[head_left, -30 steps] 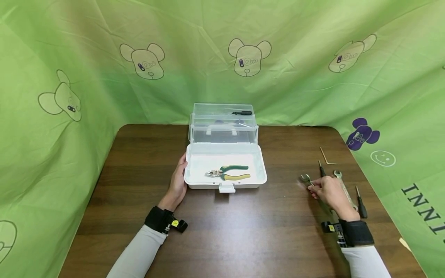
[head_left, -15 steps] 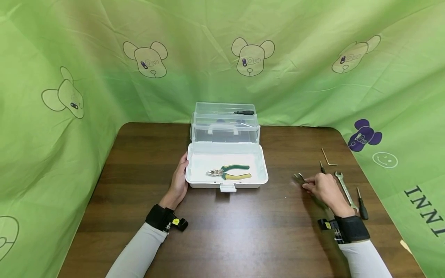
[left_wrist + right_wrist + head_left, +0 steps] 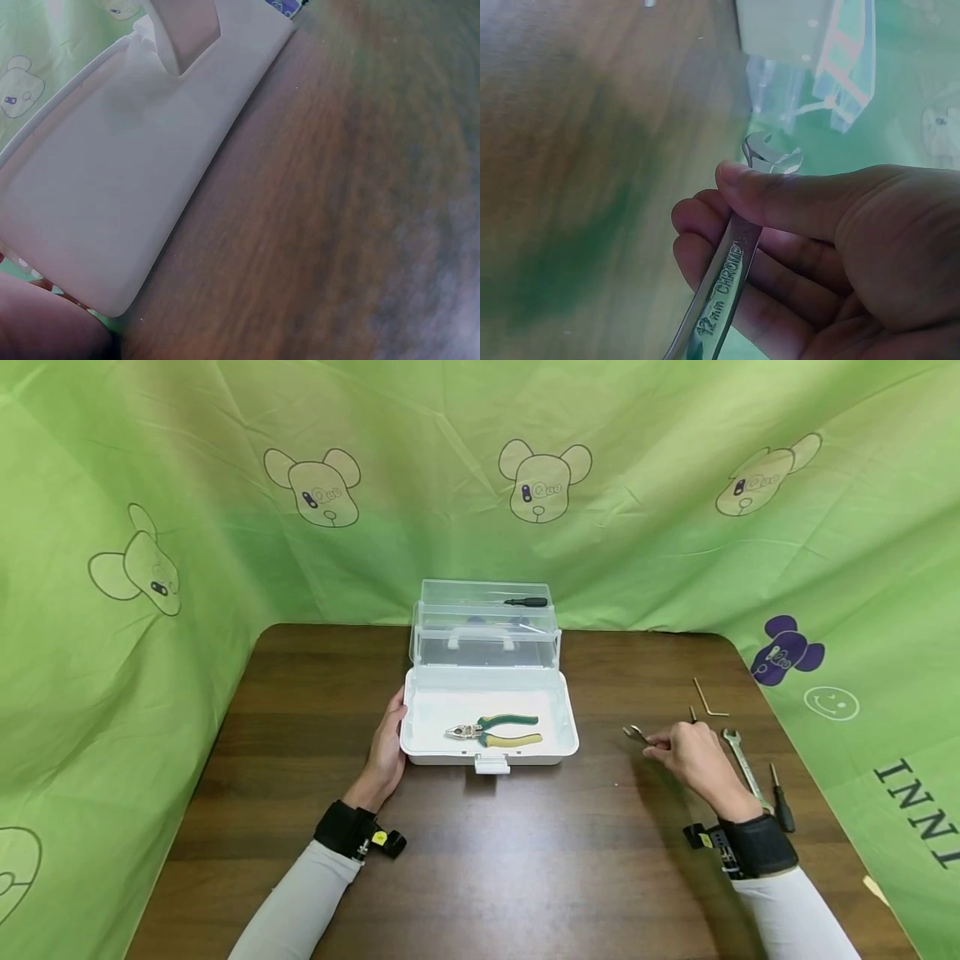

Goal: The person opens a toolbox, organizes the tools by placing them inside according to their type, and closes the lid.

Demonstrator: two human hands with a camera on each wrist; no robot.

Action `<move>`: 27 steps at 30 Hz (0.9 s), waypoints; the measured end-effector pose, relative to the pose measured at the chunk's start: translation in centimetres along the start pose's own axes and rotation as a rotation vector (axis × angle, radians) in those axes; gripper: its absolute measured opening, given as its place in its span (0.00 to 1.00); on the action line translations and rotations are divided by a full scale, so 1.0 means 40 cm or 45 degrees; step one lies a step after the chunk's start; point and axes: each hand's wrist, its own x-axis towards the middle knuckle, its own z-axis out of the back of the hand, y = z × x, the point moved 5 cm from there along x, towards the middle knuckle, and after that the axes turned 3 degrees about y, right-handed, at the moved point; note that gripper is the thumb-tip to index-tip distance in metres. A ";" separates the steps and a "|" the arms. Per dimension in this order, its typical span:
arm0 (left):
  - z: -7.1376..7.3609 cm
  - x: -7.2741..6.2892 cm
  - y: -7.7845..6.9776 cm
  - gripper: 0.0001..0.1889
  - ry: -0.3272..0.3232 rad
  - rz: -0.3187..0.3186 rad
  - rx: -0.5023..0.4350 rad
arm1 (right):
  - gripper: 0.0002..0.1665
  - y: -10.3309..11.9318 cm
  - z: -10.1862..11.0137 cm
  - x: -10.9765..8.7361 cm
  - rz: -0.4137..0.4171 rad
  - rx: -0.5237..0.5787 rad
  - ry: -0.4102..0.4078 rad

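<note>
My right hand [image 3: 693, 760] pinches a shiny metal wrench [image 3: 731, 262] between thumb and fingers, above the right part of the table. "12 mm CHROME" reads on its shaft, and its open-ended head [image 3: 769, 156] sticks out past my thumb. A white toolbox [image 3: 562, 689] stands at the back middle with its clear lid and trays swung up. Inside its base lie pliers [image 3: 498, 732] with green and yellow handles. My left hand [image 3: 384, 756] rests against the box's left side, fingers extended along it; in the left wrist view most of that hand is out of frame.
Right of the box, another wrench [image 3: 742, 764], a black-handled screwdriver [image 3: 782, 806] and an L-shaped hex key [image 3: 707, 699] lie on the wooden table [image 3: 510, 877]. A second screwdriver [image 3: 693, 714] is mostly behind my right hand. Another black-handled screwdriver [image 3: 527, 602] lies in the upper clear tray.
My right hand has lifted the wrench and moved slightly left with it, uncovering more of the other wrench. The left hand stays against the box.
</note>
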 end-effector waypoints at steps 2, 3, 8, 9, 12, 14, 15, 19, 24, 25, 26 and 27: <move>0.001 -0.001 0.000 0.30 -0.002 0.005 0.002 | 0.08 0.012 0.009 0.007 0.012 -0.004 0.002; 0.001 -0.001 0.000 0.30 -0.002 0.008 0.003 | 0.08 0.017 0.014 0.012 0.018 -0.010 0.004; 0.000 -0.004 0.001 0.30 -0.003 0.015 -0.006 | 0.09 0.042 0.031 0.032 0.049 -0.027 0.024; 0.000 -0.004 0.002 0.30 -0.004 0.016 -0.009 | 0.09 0.047 0.034 0.035 0.056 -0.030 0.023; 0.000 -0.004 0.002 0.30 -0.004 0.013 -0.017 | 0.09 0.061 0.043 0.041 0.079 -0.038 0.020; -0.001 -0.004 0.001 0.30 -0.002 0.009 -0.014 | 0.09 0.071 0.050 0.045 0.089 -0.043 0.012; -0.001 -0.003 0.000 0.30 -0.002 0.008 -0.010 | 0.09 0.076 0.055 0.047 0.096 -0.046 0.008; -0.002 -0.002 -0.002 0.30 0.005 0.002 0.004 | 0.09 0.096 0.071 0.057 0.135 -0.062 -0.002; -0.002 -0.001 -0.004 0.30 0.010 -0.006 0.001 | 0.09 0.122 0.086 0.075 0.204 -0.067 -0.006; -0.002 -0.001 -0.004 0.30 0.010 -0.007 -0.002 | 0.09 0.128 0.089 0.078 0.217 -0.069 -0.010; -0.002 -0.001 -0.004 0.30 0.009 -0.006 -0.005 | 0.09 0.133 0.092 0.082 0.227 -0.065 -0.012; -0.002 -0.001 -0.005 0.30 0.007 -0.004 -0.004 | 0.09 0.138 0.094 0.085 0.234 -0.058 -0.012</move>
